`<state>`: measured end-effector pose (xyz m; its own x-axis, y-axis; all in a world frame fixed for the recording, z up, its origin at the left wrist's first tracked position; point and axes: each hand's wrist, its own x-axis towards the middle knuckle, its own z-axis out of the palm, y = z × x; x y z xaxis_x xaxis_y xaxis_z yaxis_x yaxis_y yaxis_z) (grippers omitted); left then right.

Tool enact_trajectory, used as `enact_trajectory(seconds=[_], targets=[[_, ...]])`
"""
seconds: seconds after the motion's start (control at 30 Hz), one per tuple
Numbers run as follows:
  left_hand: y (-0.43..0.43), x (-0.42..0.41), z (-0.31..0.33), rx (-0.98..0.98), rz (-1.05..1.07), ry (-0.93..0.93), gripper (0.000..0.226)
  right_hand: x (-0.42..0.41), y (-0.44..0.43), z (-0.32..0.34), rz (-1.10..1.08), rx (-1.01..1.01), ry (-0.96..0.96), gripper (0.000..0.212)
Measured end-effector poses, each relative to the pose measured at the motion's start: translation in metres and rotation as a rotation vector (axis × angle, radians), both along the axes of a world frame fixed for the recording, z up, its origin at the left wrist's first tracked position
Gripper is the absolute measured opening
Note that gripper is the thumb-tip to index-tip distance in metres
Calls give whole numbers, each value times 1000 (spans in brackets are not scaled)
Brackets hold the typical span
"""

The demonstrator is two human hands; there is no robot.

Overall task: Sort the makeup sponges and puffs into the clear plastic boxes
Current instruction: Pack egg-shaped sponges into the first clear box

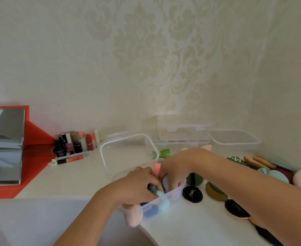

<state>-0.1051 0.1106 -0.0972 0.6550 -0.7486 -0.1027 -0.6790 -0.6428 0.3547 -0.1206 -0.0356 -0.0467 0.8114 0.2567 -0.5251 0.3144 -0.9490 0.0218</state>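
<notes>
A: Big stuff first – layout?

B: White table [181, 229]. Red mirror case [30, 157] on the left, and two empty clear boxes [235, 141] far against the wall. An open lid [128, 153] tilts up behind the near box [172, 193].

A: Near box – where?

B: Centre, close to the table's near edge. Bare tabletop to its left; loose puffs [192, 194] crowd the right side.

A: Hands?

B: Both at that box. Left hand [137, 185] is curled round a teal sponge [162, 202] at the box's near wall. Right hand [178, 167] reaches in from the right, fingers bent down onto a lavender sponge [165, 181] inside.

A: Anything else in there?

B: Blue sponge [150, 211] low in the box. A pink sponge [133, 218] is at the near-left corner; can't tell if it's inside.
</notes>
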Motion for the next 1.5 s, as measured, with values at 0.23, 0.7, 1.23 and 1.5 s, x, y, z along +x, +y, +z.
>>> enact_trajectory(seconds=[0.23, 0.7, 1.23, 1.5], targets=[[1, 2, -3, -56, -12, 17, 20, 8, -1, 5, -166, 184, 286, 38], [-1, 1, -10, -47, 26, -38, 17, 6, -5, 7, -20, 52, 165, 24], [-2, 2, -8, -85, 38, -5, 20, -7, -18, -7, -104, 139, -378, 22], [-2, 2, -13, -159, 120, -58, 39, -12, -31, -24, -291, 309, -395, 31]])
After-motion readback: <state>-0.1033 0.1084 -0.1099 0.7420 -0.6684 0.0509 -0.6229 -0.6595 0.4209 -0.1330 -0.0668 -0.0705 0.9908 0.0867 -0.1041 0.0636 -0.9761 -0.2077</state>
